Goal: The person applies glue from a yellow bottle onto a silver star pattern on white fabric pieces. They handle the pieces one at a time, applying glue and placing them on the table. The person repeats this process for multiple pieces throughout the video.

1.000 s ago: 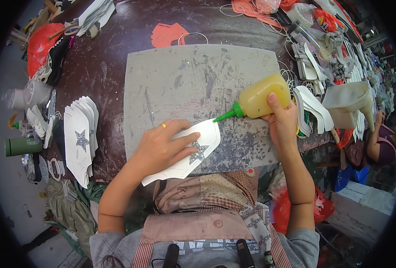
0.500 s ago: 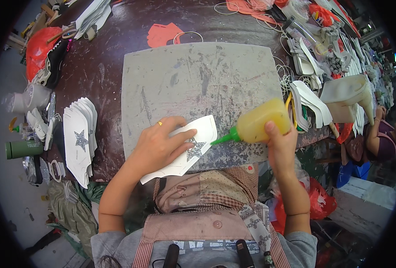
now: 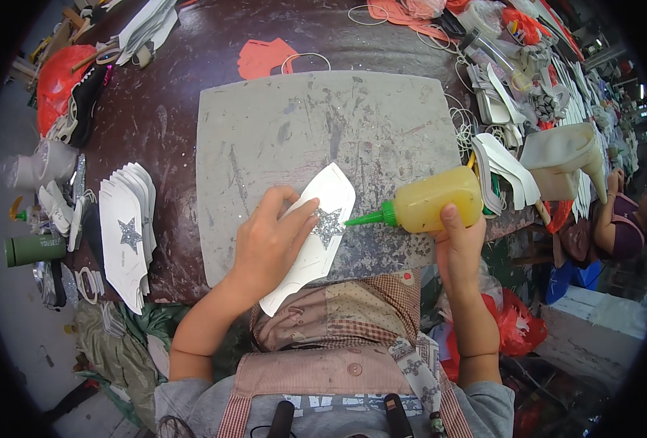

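White panel (image 3: 311, 257) — held by left hand (image 3: 268, 244) over grey board (image 3: 265, 124), on counter (image 3: 159, 109); lower end past near edge. On upper face, silver star (image 3: 329, 228). Gripped in right hand (image 3: 459, 237): yellow squeeze bottle (image 3: 436, 201), green nozzle (image 3: 367, 218) beside star — cannot tell if touching.

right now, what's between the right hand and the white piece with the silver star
In the head view: the yellow bottle gripped by the right hand, then its green nozzle, pointing at the white piece.

R hand (image 3: 460, 247) partly hidden behind yellow btl (image 3: 434, 201)
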Action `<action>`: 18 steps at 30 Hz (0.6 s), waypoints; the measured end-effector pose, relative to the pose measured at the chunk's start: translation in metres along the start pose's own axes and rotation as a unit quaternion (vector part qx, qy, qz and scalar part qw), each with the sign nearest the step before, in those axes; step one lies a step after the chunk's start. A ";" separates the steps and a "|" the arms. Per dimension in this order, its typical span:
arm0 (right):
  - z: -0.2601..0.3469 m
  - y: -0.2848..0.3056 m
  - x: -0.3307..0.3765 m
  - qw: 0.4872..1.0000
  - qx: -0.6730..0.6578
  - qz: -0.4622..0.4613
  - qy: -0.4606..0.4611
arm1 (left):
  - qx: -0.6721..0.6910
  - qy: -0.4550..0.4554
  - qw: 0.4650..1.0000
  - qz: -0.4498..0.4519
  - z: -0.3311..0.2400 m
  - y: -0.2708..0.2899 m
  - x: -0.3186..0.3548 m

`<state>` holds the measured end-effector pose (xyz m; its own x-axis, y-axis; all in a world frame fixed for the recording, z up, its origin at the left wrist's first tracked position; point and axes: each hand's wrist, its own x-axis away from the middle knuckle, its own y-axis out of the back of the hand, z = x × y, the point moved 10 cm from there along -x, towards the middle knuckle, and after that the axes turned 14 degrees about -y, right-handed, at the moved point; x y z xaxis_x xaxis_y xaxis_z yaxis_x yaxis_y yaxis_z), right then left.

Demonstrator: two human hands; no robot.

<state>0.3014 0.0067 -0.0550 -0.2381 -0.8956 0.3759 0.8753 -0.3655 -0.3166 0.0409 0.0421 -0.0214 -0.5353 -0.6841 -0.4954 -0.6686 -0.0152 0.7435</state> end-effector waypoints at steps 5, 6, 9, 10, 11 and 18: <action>0.005 0.000 -0.015 0.999 0.033 -0.013 0.029 | -0.007 -0.003 1.000 0.004 -0.001 0.000 0.000; 0.007 0.000 -0.018 0.999 0.031 -0.015 0.031 | -0.008 -0.002 1.000 0.004 -0.001 0.000 0.000; 0.010 -0.001 -0.024 0.998 0.021 -0.028 0.043 | -0.014 -0.007 1.000 -0.004 -0.001 0.001 0.001; 0.009 -0.002 -0.023 0.998 0.032 -0.027 0.038 | -0.014 -0.005 1.000 -0.004 -0.001 0.001 0.001; 0.007 -0.002 -0.020 0.998 0.042 -0.026 0.034 | -0.013 -0.004 1.000 -0.004 -0.001 0.002 0.000; 0.000 -0.003 -0.004 1.000 0.007 0.018 -0.018 | -0.018 0.007 1.000 -0.001 0.000 0.001 0.002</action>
<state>0.2998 0.0109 -0.0556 -0.1914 -0.8985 0.3950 0.8888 -0.3294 -0.3187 0.0397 0.0405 -0.0218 -0.5262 -0.6949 -0.4902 -0.6503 -0.0426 0.7585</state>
